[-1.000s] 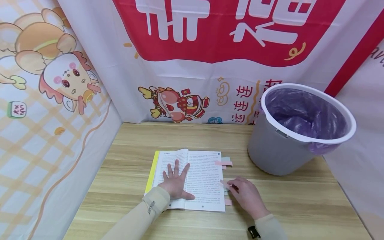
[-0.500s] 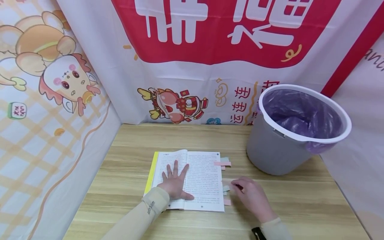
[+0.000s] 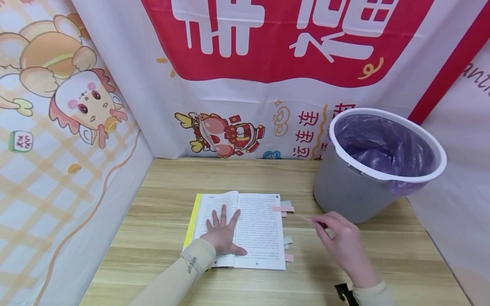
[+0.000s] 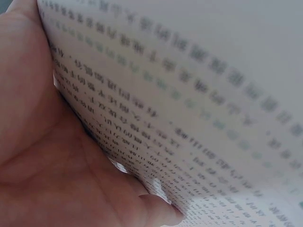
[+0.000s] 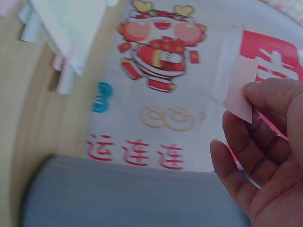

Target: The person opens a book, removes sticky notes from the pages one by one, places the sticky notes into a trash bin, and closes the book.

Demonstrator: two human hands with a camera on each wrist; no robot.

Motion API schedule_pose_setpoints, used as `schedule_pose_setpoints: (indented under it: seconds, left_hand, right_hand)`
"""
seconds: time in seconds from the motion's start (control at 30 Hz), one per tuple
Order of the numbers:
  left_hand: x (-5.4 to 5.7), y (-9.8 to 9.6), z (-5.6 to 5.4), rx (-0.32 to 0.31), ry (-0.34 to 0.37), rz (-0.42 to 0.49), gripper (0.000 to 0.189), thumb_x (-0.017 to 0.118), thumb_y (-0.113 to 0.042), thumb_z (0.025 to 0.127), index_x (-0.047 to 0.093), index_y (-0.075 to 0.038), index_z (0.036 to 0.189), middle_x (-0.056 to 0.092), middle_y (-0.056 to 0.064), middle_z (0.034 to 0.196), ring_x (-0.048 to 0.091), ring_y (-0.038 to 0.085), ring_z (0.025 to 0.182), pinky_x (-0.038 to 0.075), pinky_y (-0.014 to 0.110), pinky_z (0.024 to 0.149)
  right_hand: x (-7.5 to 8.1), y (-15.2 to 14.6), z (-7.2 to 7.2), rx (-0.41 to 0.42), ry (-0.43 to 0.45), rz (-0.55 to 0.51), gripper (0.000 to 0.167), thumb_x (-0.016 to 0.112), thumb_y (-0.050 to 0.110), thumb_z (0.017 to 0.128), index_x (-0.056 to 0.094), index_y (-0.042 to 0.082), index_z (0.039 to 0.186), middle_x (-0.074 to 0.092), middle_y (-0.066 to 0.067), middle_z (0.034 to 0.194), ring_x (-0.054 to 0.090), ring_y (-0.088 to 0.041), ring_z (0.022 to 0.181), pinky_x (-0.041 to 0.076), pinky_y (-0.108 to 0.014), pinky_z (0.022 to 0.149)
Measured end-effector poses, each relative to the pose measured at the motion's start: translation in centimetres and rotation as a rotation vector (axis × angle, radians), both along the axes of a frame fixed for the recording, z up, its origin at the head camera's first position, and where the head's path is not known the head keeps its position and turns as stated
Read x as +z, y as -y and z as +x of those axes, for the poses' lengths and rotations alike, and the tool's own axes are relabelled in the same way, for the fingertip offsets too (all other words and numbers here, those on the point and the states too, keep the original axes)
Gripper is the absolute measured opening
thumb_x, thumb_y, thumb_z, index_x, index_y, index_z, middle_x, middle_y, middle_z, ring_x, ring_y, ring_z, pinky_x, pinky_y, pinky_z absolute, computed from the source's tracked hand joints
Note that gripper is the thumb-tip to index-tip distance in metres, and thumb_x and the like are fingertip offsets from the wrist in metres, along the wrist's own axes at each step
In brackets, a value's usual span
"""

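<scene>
An open book (image 3: 258,229) lies on the wooden table, a yellow strip showing along its left side. My left hand (image 3: 221,238) rests with spread fingers on the left page and across the spine. In the left wrist view its palm (image 4: 61,161) lies against the printed page (image 4: 189,94). Between thumb and fingertips my right hand (image 3: 342,242) pinches a pale pink sticky tab (image 5: 241,87), held right of the book and in front of the bin. Pink and pale green sticky tabs (image 3: 284,208) stick out from the right page edge, with more tabs (image 3: 288,258) lower down.
A grey bin (image 3: 344,191) with a white rim and a purple liner bag (image 3: 409,157) stands at the table's right. Printed cloth (image 3: 237,97) hangs behind the table, and another patterned cloth (image 3: 76,178) runs along the left side.
My right hand has drawn away from the book's right edge, with the tab, and moved right toward the bin. The left hand stays on the book.
</scene>
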State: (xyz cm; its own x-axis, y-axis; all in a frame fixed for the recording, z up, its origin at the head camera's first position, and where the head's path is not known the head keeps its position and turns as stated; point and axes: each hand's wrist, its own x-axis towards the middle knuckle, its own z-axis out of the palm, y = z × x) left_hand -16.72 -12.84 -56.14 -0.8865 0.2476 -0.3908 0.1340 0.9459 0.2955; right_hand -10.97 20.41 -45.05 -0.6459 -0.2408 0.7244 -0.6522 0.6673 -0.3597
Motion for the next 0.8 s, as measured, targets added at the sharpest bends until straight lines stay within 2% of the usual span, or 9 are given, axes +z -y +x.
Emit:
schedule_pose_setpoints:
  seconds: [0.03,0.07,0.2,0.43,0.8]
  left_hand:
    - [0.0,0.0,0.0,0.001,0.000,0.001,0.137,0.076,-0.077,0.057,0.002,-0.028,0.161,-0.022,0.024,0.159,-0.012,0.057,0.141,0.004,0.071,0.110]
    - [0.0,0.0,0.0,0.002,0.001,0.001,0.137,0.076,-0.077,0.057,0.002,-0.028,0.161,-0.022,0.024,0.159,-0.013,0.057,0.141,0.004,0.071,0.110]
    - [0.0,0.0,0.0,0.002,0.000,-0.004,0.137,0.077,-0.077,0.057,0.002,-0.028,0.161,-0.022,0.024,0.160,-0.013,0.057,0.141,0.004,0.071,0.110]
    - [0.1,0.0,0.0,0.001,0.003,-0.008,0.137,0.077,-0.077,0.058,0.001,-0.028,0.161,-0.022,0.024,0.159,-0.013,0.057,0.141,0.004,0.071,0.110]
    - [0.0,0.0,-0.1,0.000,0.008,-0.010,0.137,0.076,-0.078,0.057,0.001,-0.028,0.161,-0.022,0.023,0.160,-0.013,0.056,0.141,0.004,0.070,0.111]
  right_hand:
    - [0.5,-0.1,0.0,-0.001,-0.017,-0.009,0.006,0.073,0.008,0.085,0.075,0.005,0.090,0.067,0.002,0.081,0.062,-0.011,0.068,0.052,-0.017,0.065]
    - [1.0,-0.2,0.1,-0.002,-0.037,-0.018,0.010,0.070,0.014,0.090,0.076,0.006,0.091,0.067,0.002,0.081,0.062,-0.011,0.068,0.051,-0.015,0.066]
    - [2.8,-0.3,0.1,-0.011,-0.123,-0.062,0.034,0.059,0.033,0.099,0.077,0.005,0.090,0.068,0.002,0.081,0.061,-0.011,0.067,0.048,-0.010,0.070]
    - [4.9,-0.4,0.4,-0.021,-0.185,-0.085,0.038,0.059,0.034,0.100,0.077,0.002,0.089,0.069,-0.003,0.079,0.061,-0.013,0.067,0.045,-0.006,0.074]
    - [5.8,-0.8,0.6,0.004,-0.209,-0.096,0.034,0.060,0.030,0.099,0.077,0.001,0.092,0.070,-0.004,0.082,0.062,-0.012,0.072,0.045,-0.008,0.080]
